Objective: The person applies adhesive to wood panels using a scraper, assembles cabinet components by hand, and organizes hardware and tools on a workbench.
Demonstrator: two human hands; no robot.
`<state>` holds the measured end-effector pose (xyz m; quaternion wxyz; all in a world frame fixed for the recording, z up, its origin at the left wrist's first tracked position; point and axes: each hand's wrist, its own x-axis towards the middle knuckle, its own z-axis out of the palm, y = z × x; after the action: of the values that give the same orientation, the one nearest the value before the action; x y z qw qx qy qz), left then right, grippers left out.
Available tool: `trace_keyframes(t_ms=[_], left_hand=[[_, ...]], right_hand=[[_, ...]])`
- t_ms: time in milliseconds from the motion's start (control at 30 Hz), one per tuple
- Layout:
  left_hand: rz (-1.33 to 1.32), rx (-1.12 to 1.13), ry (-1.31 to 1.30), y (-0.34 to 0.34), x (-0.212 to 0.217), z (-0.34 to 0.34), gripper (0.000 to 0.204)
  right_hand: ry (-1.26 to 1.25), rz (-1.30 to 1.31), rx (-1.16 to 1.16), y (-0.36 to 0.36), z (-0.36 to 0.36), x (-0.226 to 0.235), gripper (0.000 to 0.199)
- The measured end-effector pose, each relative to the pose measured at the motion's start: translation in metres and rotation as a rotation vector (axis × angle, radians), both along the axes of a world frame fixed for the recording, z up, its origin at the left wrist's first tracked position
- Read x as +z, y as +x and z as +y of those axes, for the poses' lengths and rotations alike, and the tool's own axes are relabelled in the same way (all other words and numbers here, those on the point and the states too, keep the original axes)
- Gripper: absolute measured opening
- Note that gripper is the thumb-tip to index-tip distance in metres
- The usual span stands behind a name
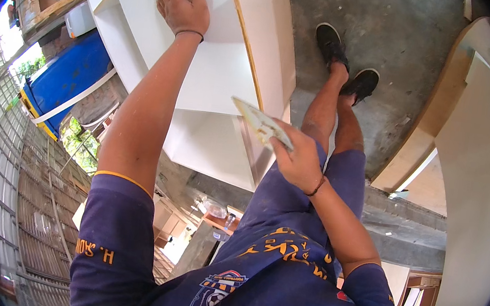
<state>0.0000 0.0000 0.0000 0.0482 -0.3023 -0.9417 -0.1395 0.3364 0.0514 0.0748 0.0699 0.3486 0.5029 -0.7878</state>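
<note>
Left arm: stretched out nearly straight, away from the body, toward the far end of the white panel [218, 71]. The left hand [180, 3] lies palm down on the panel's flat face, fingers spread slightly and pointing away from the person; open, pressing flat, gripping nothing. A thin dark band sits at that wrist.

Right arm: bent at the elbow, forearm angled up and inward across the body. The right hand [298, 159] is closed on a small flat pale block [260, 123], held by one end between thumb and fingers; the block's free end points left and away, tilted. The block sits over the panel's near right corner; contact with the panel cannot be judged. A dark cord bracelet circles the right wrist.

Panel: large, white, with a thin yellowish wooden strip [243, 32] running along its right side and a further white board beyond that strip. The panel's near edge ends just in front of the person's legs.

Surroundings: grey concrete floor [402, 44] to the right of the panel, with the person's two black shoes [346, 59] on it. A pale curved board [474, 155] stands at far right. A blue container [66, 78] sits beyond the panel's left edge.
</note>
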Motion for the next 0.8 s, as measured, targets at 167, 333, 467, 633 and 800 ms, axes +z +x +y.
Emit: trace_keyframes(t_ms=[167,333,467,633,800], left_hand=[[0.024,0.021,-0.023,-0.003,0.004,-0.001,0.051],[-0.018,0.007,-0.002,-0.002,0.004,-0.004,0.052],[-0.051,0.03,-0.009,-0.001,0.005,-0.002,0.052],[-0.047,0.022,-0.008,-0.001,0.004,-0.002,0.051],[-0.039,0.031,-0.003,-0.002,0.004,-0.003,0.051]], right_hand=[[0.124,-0.017,-0.07,0.01,0.005,-0.016,0.034],[0.186,0.012,-0.051,0.016,-0.019,-0.012,0.034],[-0.001,0.012,0.029,0.023,-0.02,-0.004,0.031],[0.156,-0.154,-0.18,0.02,0.001,0.0,0.045],[-0.052,-0.201,-0.397,0.031,0.021,-0.03,0.051]])
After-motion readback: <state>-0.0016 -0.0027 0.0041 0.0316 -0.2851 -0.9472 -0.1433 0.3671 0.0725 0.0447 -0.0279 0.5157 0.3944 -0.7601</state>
